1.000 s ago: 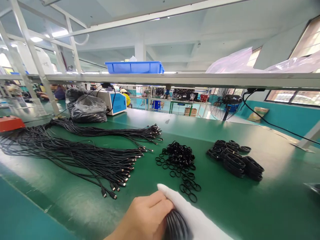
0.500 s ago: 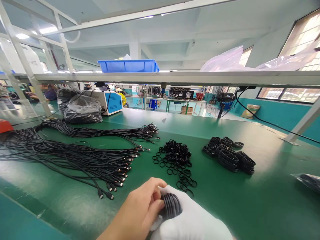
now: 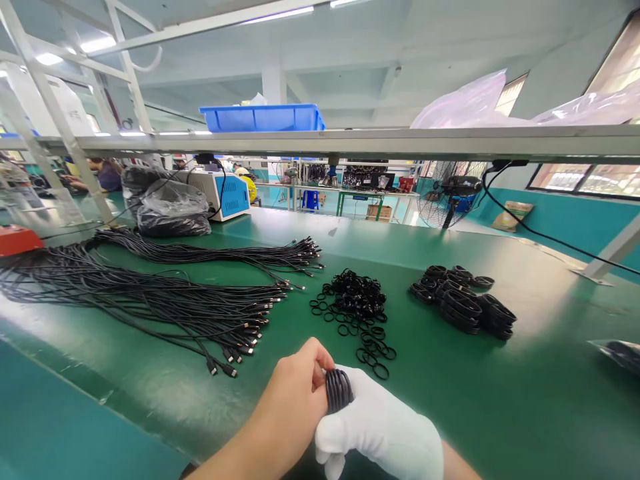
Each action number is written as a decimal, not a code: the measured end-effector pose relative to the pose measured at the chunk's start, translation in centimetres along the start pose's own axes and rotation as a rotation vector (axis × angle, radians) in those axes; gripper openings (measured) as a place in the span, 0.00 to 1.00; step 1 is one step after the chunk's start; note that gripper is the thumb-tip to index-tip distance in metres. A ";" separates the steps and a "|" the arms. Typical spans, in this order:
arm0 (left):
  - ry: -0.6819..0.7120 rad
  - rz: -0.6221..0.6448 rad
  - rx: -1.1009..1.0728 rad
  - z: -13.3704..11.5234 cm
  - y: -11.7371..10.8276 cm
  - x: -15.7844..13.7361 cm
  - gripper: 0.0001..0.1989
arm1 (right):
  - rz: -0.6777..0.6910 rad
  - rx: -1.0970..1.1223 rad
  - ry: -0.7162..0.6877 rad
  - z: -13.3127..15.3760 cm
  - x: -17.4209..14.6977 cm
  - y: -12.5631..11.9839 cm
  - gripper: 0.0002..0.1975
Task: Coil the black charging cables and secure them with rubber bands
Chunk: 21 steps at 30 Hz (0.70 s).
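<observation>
A coiled black cable (image 3: 339, 391) is held between both hands over the front of the green table. My left hand (image 3: 299, 390), bare, pinches the coil's left side. My right hand (image 3: 373, 420), in a white glove, is closed around its other side. Just beyond them lies a pile of small black rubber rings (image 3: 356, 297), with several loose rings trailing toward the gloved hand. Straight black cables (image 3: 195, 303) with metal plugs lie spread out on the left. At the right sit several finished-looking black cable coils (image 3: 457, 310) in a heap.
A pale shelf (image 3: 370, 142) spans the table (image 3: 500, 387), carrying a blue bin (image 3: 263, 119) and clear plastic bags. Behind the cables stand a black-filled plastic bag (image 3: 174, 210) and a blue-and-white machine (image 3: 233, 195). A plastic packet (image 3: 620, 355) lies far right.
The camera view has tilted down slightly, and the table's contents sit higher in view. Both hands keep hold of the coil; the gloved hand has turned, showing its wrist.
</observation>
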<state>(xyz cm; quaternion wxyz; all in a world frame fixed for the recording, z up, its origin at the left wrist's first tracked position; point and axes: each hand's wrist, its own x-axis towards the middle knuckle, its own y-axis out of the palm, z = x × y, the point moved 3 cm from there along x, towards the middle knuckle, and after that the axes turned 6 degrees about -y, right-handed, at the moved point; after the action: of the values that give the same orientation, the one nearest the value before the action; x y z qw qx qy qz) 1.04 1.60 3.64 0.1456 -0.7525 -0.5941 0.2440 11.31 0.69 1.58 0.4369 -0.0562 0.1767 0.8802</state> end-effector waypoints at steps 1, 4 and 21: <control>0.003 -0.013 0.048 0.0 -0.1 0.0 0.01 | -0.002 -0.003 0.002 0.0 0.0 0.0 0.05; 0.077 -0.123 0.294 -0.3 -0.8 -0.2 0.05 | 0.018 0.069 -0.011 -0.2 0.3 0.1 0.05; 0.646 -0.325 0.289 2.2 -0.5 -0.8 0.17 | 0.077 0.024 -0.024 -2.6 1.5 -0.9 0.11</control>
<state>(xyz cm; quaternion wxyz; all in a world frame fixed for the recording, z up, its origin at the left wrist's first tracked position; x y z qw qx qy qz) -0.76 0.82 2.19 0.4665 -0.6584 -0.5886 0.0493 10.93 1.41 -1.46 0.4053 -0.0334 0.1838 0.8949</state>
